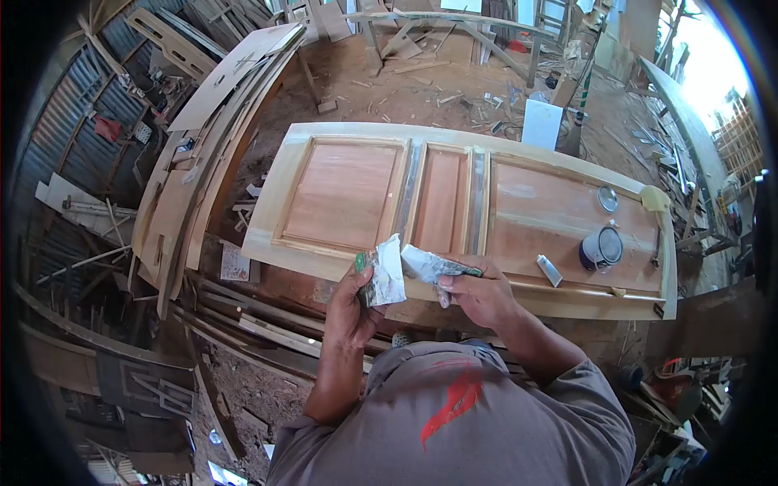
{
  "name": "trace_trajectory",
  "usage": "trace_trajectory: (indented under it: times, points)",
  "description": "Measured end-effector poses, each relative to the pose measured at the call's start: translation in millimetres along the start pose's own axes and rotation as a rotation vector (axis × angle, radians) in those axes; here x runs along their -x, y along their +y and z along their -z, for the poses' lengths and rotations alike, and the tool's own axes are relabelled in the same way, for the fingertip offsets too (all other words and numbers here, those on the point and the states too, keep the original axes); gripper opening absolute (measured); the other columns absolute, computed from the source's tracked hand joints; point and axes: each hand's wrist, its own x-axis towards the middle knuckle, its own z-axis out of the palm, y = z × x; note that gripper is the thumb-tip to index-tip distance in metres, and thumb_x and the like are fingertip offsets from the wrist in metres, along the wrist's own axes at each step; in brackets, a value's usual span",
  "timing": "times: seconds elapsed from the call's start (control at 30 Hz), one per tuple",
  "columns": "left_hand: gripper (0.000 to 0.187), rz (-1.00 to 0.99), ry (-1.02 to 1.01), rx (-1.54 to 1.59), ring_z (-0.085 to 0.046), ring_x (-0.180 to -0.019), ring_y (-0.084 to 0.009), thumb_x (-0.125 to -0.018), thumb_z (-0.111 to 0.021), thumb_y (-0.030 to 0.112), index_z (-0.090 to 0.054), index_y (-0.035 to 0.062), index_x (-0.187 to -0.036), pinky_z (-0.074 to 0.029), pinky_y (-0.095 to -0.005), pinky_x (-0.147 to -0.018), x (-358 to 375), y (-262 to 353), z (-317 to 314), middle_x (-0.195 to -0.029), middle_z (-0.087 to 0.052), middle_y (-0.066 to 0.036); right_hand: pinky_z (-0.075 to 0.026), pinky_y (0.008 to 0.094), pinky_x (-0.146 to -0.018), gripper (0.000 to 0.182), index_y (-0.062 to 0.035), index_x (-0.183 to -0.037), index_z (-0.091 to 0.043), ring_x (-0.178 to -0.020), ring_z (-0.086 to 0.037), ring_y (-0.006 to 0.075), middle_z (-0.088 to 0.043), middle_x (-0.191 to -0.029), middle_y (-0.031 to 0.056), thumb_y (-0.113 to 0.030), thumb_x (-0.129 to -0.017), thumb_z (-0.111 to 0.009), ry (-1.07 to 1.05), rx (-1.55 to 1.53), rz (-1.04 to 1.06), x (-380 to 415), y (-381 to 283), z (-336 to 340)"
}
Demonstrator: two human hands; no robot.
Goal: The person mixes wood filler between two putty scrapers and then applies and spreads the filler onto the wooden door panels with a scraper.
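Observation:
My left hand [350,306] is closed around a flat scraper [389,275] smeared with white filler, a bit of green showing at its edge. Close to it, my right hand [484,296] grips a second scraper [423,261], its blade streaked white and grey. The two blades nearly meet in front of my body, over the near edge of a panelled wooden door [340,190]. The door lies flat, with grey filler along the strips between its panels. White residue marks my right fingers.
On the door's right part are an open tin [600,249], its round lid [608,198], a white tube [549,270] and a yellowish sheet [654,198]. Stacked boards [219,121] stand at left. Wood scraps litter the dirt floor [365,97]. A long plank bench [689,121] runs at right.

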Motion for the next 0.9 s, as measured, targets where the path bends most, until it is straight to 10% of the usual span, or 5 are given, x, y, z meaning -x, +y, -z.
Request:
trace_trajectory:
  times: [0.33, 0.57, 0.9]
  points:
    - [0.043, -0.103, 0.041, 0.032, -0.072, -0.113, -0.0294, -0.099, -0.065, 0.014, -0.054, -0.0009, -0.138, -0.062, -0.0488, -0.097, -2.1, 7.1, 9.0, -0.124, -0.069, -0.016, -0.050, 0.0299, -0.083, 0.036, 0.0099, -0.135, -0.063, -0.096, -0.064, 0.0151, -0.070, -0.107, 0.0116, -0.001, -0.100, -0.062, -0.212, 0.128, 0.111, 14.3, -12.3, 4.9]
    - [0.046, 0.128, -0.029, -0.022, -0.071, -0.112, -0.0270, -0.103, -0.060, 0.020, -0.050, 0.0003, -0.144, -0.063, -0.0421, -0.092, 7.1, -6.1, -0.6, -0.129, -0.066, -0.015, -0.046, 0.0409, -0.104, 0.046, -0.0076, -0.135, -0.070, -0.125, -0.060, 0.0321, -0.068, -0.136, 0.0127, 0.004, -0.090, -0.067, -0.092, 1.179, 0.909, -31.8, -14.2, -5.3]
    - [0.047, 0.068, -0.006, -0.017, -0.071, -0.114, -0.0254, -0.102, -0.059, 0.017, -0.050, -0.0041, -0.142, -0.064, -0.0371, -0.091, 15.3, 7.8, -17.6, -0.128, -0.067, -0.016, -0.041, 0.0475, -0.109, 0.041, -0.0129, -0.123, -0.077, -0.135, -0.055, 0.0406, -0.071, -0.136, 0.0096, 0.001, -0.085, -0.069, -0.019, 1.373, 0.956, -20.8, 13.8, 10.4]
